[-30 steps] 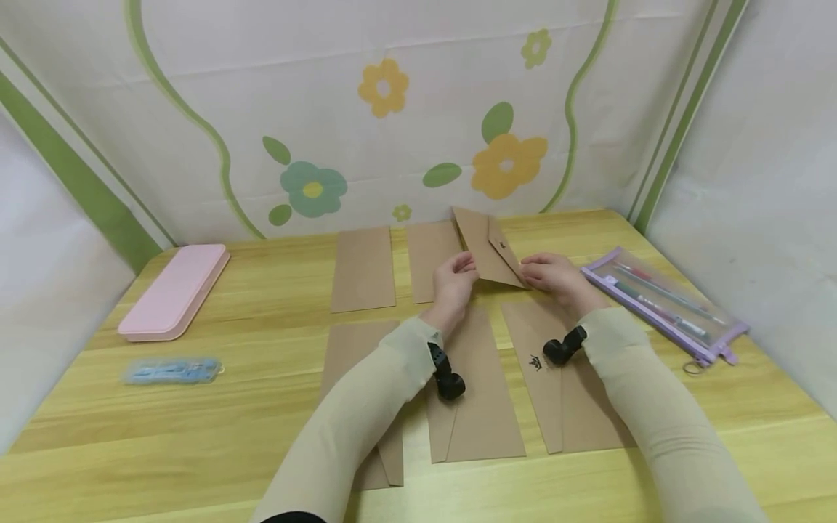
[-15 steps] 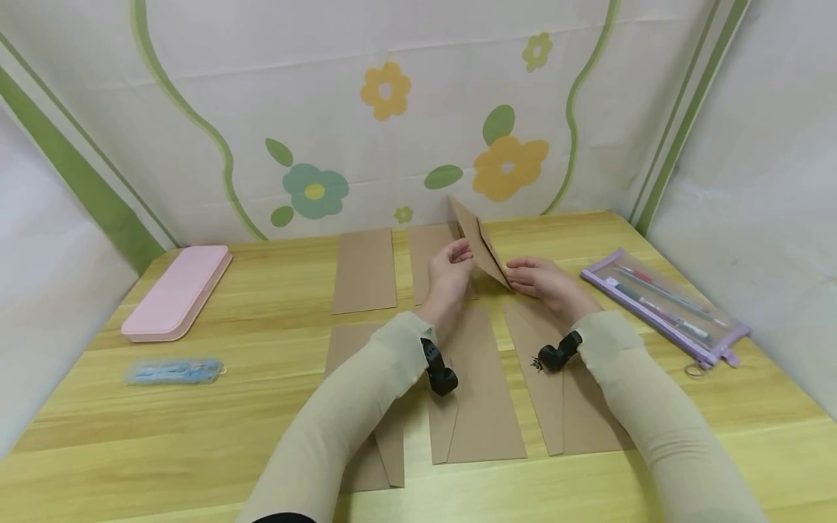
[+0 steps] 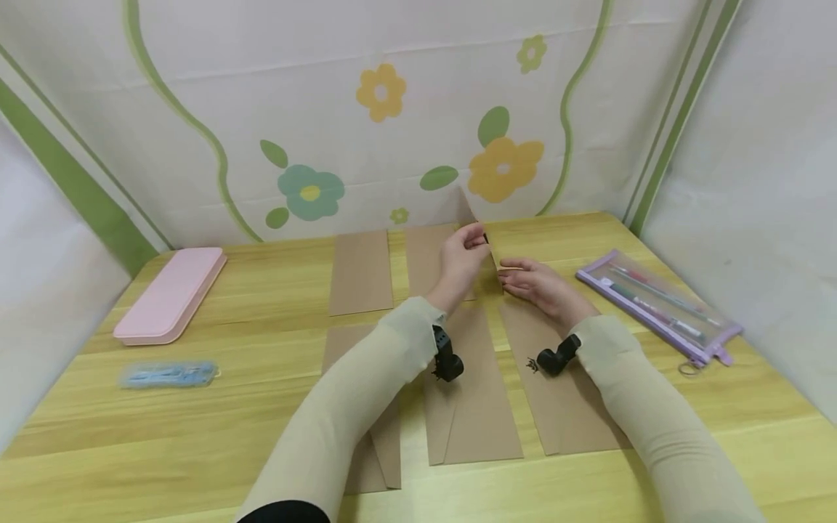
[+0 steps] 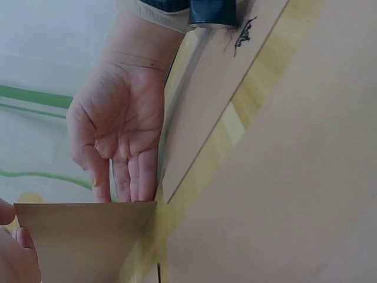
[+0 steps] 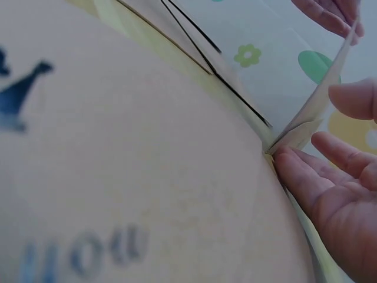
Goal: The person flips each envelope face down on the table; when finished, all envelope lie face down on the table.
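A brown kraft envelope point(image 3: 466, 209) stands nearly edge-on to the head camera at the back of the table, its face point(image 4: 88, 242) turned to the left wrist view. My left hand point(image 3: 461, 261) pinches it near its upper edge between thumb and fingers. At the lower edge is my right hand point(image 3: 544, 289), palm turned in, with loosely extended fingers point(image 5: 300, 177) touching the envelope's bottom corner. In the right wrist view, its thumb point(image 5: 353, 100) stays apart from the fingers. Just in front lie two more envelopes, one in the middle point(image 3: 487, 414) and one at right point(image 3: 582, 421).
Further flat envelopes lie at the back left point(image 3: 361, 272), back middle point(image 3: 428, 254) and front left point(image 3: 386, 450), partly under my left arm. A pink pencil case point(image 3: 171, 290) and a blue packet point(image 3: 168, 374) are at left. A purple-edged mesh pouch with pens point(image 3: 660, 309) lies right.
The held envelope has turned from showing its flap side to nearly edge-on. My left hand has moved up and right along it; the right hand has shifted slightly left.
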{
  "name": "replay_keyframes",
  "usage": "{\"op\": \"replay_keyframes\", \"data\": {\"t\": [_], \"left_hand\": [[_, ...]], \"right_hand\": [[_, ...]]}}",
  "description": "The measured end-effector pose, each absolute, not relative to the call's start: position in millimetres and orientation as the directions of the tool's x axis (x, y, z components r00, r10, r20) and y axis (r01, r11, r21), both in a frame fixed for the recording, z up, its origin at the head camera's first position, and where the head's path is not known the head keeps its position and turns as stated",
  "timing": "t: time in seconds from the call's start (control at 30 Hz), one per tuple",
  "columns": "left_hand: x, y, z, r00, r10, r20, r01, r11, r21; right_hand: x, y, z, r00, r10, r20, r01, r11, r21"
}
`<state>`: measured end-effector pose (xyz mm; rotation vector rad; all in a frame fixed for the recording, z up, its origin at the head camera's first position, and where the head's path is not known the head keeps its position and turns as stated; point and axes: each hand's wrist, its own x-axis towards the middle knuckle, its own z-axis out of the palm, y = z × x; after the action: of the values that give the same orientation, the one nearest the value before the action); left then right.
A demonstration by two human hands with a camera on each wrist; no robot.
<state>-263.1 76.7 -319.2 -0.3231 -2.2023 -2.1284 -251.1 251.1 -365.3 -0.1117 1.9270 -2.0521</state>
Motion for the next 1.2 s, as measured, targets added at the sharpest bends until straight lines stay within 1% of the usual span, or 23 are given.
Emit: {"op": "replay_keyframes", "data": {"t": [0.13, 0.33, 0.43, 0.53, 0.6, 0.67, 0.73, 0.83, 0.97, 1.07, 1.2], "left_hand": [[-265.0, 84.3, -316.1, -0.975, 0.125, 0.185, 0.194, 0.064, 0.979], [-264.6, 90.9, -310.8, -0.975, 0.147, 0.164, 0.179, 0.096, 0.979], [-263.9, 93.2, -310.1, -0.977, 0.149, 0.155, 0.171, 0.102, 0.98], [-263.5, 95.2, -311.3, -0.977, 0.147, 0.152, 0.167, 0.096, 0.981], [-262.9, 95.9, -311.7, -0.978, 0.148, 0.15, 0.165, 0.096, 0.982], [-262.7, 95.5, -311.5, -0.977, 0.145, 0.156, 0.171, 0.097, 0.98], [-262.3, 94.9, -310.5, -0.977, 0.141, 0.161, 0.176, 0.1, 0.979], [-262.1, 94.6, -309.9, -0.977, 0.137, 0.166, 0.18, 0.096, 0.979], [-261.8, 94.9, -310.3, -0.979, 0.136, 0.149, 0.161, 0.083, 0.983], [-261.4, 94.7, -311.4, -0.981, 0.132, 0.139, 0.149, 0.066, 0.987], [-261.4, 94.6, -313.4, -0.982, 0.113, 0.151, 0.156, 0.032, 0.987]], "right_hand": [[-248.3, 251.7, -364.5, -0.941, -0.306, -0.145, 0.168, -0.051, -0.984], [-245.6, 249.3, -362.0, -0.95, -0.288, -0.12, 0.128, -0.008, -0.992], [-243.8, 244.3, -360.8, -0.973, -0.218, -0.075, 0.068, 0.037, -0.997], [-240.5, 238.5, -358.5, -0.994, -0.112, 0.01, -0.027, 0.153, -0.988], [-238.3, 234.2, -356.1, -0.996, -0.041, 0.083, -0.09, 0.223, -0.971], [-236.5, 228.9, -352.9, -0.99, 0.003, 0.144, -0.138, 0.28, -0.95], [-234.7, 222.5, -349.5, -0.98, 0.046, 0.194, -0.172, 0.301, -0.938], [-233.1, 213.8, -347.9, -0.956, 0.121, 0.266, -0.204, 0.376, -0.904], [-231.3, 205.5, -348.0, -0.917, 0.215, 0.335, -0.204, 0.468, -0.86], [-230.4, 201.6, -348.7, -0.891, 0.253, 0.377, -0.205, 0.515, -0.832], [-229.5, 198.8, -349.4, -0.869, 0.282, 0.406, -0.204, 0.543, -0.814]]}}
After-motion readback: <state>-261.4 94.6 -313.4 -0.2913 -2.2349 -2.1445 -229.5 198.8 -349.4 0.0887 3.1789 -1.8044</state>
